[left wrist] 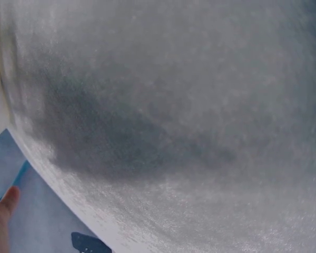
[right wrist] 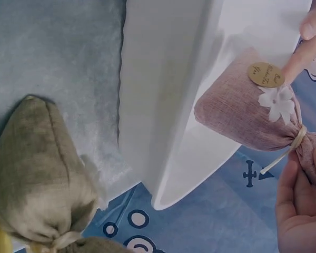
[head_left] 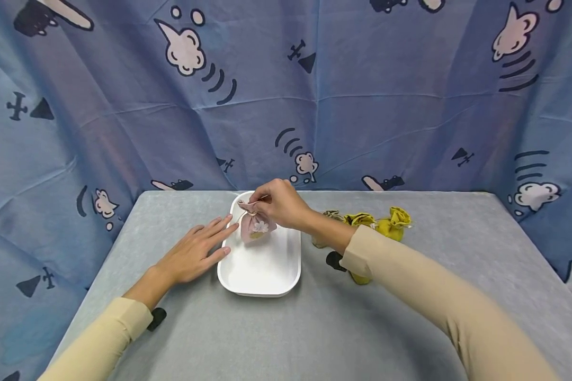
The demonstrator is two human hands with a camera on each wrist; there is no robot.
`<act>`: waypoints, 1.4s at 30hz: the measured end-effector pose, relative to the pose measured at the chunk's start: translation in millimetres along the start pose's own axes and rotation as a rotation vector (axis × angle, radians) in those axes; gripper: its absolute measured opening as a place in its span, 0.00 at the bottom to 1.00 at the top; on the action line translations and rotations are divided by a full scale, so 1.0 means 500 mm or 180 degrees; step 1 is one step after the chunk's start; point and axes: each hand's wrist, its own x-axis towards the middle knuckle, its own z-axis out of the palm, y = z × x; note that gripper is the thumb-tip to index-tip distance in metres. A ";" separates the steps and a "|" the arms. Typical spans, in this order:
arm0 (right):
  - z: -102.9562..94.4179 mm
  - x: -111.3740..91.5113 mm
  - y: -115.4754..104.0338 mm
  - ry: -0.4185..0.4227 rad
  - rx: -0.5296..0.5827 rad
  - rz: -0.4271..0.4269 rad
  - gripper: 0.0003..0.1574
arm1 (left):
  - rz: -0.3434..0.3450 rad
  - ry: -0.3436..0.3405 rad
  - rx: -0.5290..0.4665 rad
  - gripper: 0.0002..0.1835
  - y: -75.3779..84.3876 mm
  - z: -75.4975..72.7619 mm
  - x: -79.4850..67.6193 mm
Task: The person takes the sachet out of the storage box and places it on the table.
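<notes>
My right hand [head_left: 281, 203] pinches the gathered neck of a pink drawstring pouch [head_left: 256, 227] over the far half of a white tray [head_left: 262, 278]. In the right wrist view the pink pouch [right wrist: 242, 105] carries a white flower and a round tan label, and the right hand's fingers [right wrist: 292, 195] hold it at the tied cord. The left hand [head_left: 195, 254] lies with fingers spread, fingertips at the tray's left rim. Mostly bare table fills the left wrist view, with a fingertip [left wrist: 10, 199] at its lower left corner.
Right of the tray, partly behind my right forearm, lie yellow pouches [head_left: 392, 225] and an olive-brown pouch [right wrist: 39, 174]. The grey table [head_left: 457, 254] ends at a blue patterned curtain [head_left: 267, 79] behind it.
</notes>
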 end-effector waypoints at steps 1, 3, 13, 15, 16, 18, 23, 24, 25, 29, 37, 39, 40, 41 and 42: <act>-0.002 -0.002 -0.001 0.0009 -0.0008 -0.0004 0.04 | 0.0004 0.0002 -0.0001 0.31 0.000 0.000 0.000; -0.006 -0.007 -0.003 0.0012 -0.0014 -0.0008 0.05 | 0.0011 0.0008 -0.0004 0.31 0.000 0.000 0.000; -0.041 -0.057 -0.024 0.0017 0.0091 -0.0244 0.07 | -0.0034 -0.0017 -0.0036 0.31 0.003 -0.001 0.001; -0.052 -0.069 -0.025 0.0022 0.0106 -0.0343 0.07 | -0.0041 -0.0029 -0.0043 0.31 0.003 -0.001 0.002; -0.058 -0.074 -0.024 0.0028 0.0122 -0.0393 0.07 | -0.0042 -0.0031 -0.0045 0.31 0.003 -0.001 0.003; -0.069 -0.085 -0.021 0.0027 0.0157 -0.0486 0.08 | -0.0041 -0.0037 -0.0037 0.31 0.003 -0.001 0.003; -0.095 -0.113 -0.012 0.0054 0.0217 -0.0622 0.10 | -0.0053 -0.0053 -0.0011 0.31 0.002 0.000 0.002; -0.100 -0.118 -0.011 0.0066 0.0218 -0.0646 0.10 | -0.0054 -0.0055 -0.0011 0.31 0.002 0.000 0.002; -0.104 -0.123 -0.011 0.0072 0.0217 -0.0648 0.10 | -0.0054 -0.0053 -0.0014 0.31 0.002 0.000 0.001; -0.120 -0.146 -0.008 0.0070 0.0206 -0.0616 0.11 | -0.0044 -0.0045 -0.0025 0.31 0.002 -0.001 -0.001; -0.145 -0.187 0.010 0.0069 0.0205 -0.0605 0.10 | -0.0041 -0.0035 -0.0040 0.32 0.004 -0.003 -0.002; -0.152 -0.197 0.014 0.0061 0.0206 -0.0610 0.11 | -0.0038 -0.0032 -0.0040 0.32 0.004 -0.003 -0.002; -0.155 -0.201 0.017 0.0051 0.0206 -0.0608 0.11 | -0.0035 -0.0031 -0.0040 0.32 0.004 -0.003 -0.002; -0.159 -0.205 0.019 0.0046 0.0195 -0.0608 0.11 | -0.0035 -0.0029 -0.0038 0.32 0.004 -0.003 -0.002; -0.161 -0.209 0.022 0.0042 0.0196 -0.0603 0.10 | -0.0033 -0.0025 -0.0040 0.32 0.004 -0.003 -0.002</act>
